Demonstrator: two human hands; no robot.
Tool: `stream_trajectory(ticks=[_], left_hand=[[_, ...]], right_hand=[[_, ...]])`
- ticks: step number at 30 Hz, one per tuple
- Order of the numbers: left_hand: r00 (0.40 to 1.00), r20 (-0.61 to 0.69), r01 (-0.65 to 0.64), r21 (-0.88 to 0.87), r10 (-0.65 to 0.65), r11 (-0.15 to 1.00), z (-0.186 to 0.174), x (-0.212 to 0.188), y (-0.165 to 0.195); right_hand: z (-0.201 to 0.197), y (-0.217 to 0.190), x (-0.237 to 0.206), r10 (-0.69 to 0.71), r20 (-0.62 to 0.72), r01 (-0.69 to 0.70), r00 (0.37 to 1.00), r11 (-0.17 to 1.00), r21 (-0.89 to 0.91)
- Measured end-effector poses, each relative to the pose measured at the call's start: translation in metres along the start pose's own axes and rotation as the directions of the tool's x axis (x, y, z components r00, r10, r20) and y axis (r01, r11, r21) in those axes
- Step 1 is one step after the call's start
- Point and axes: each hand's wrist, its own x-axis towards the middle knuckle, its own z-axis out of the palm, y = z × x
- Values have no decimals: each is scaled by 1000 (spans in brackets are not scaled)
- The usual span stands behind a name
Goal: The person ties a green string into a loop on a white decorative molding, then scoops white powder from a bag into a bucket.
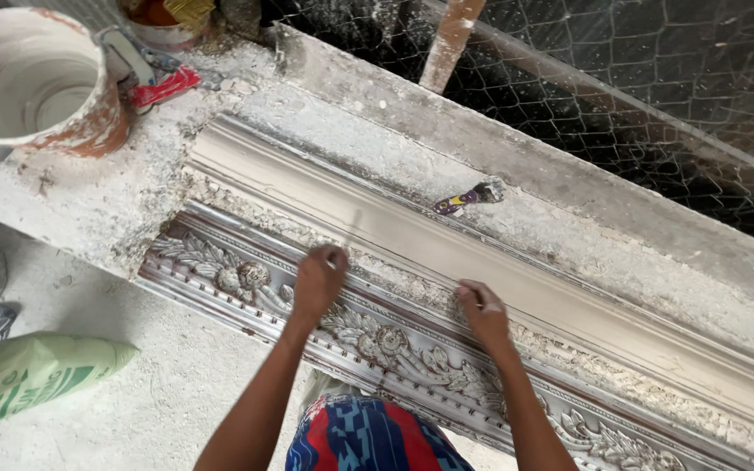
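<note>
At my ten o'clock stands a plaster-caked bucket (32,78); a brush (469,197) lies at one o'clock, wire mesh (621,96) beyond it, and a green sack (28,375) at eight o'clock.

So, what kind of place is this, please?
Probably a plaster moulding workshop. A long ornate cornice mould with leaf reliefs lies on a plaster-crusted bench, with a plaster-smeared bucket, a small brush and a green sack nearby.

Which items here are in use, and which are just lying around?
In use: left hand with a thin tool, right hand, both on the ornate cornice mould.
Lying about: small brush, plaster bucket, green sack, red-handled tool.
</note>
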Motion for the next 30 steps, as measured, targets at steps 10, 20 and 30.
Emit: stream_trajectory(ticks=[10,20,30], left_hand=[[969,220,-87,-131,114,988,50,-95,87],[931,342,-93,-108,125,990,51,-118,122],[994,97,-40,-163,57,986,48,-169,118]], right_hand=[[14,-82,-49,-92,264,-96,960,777,622],[-17,-64,-66,-204,305,-30,930,785,618],[-11,-65,-80,-213,544,-161,812,814,559]])
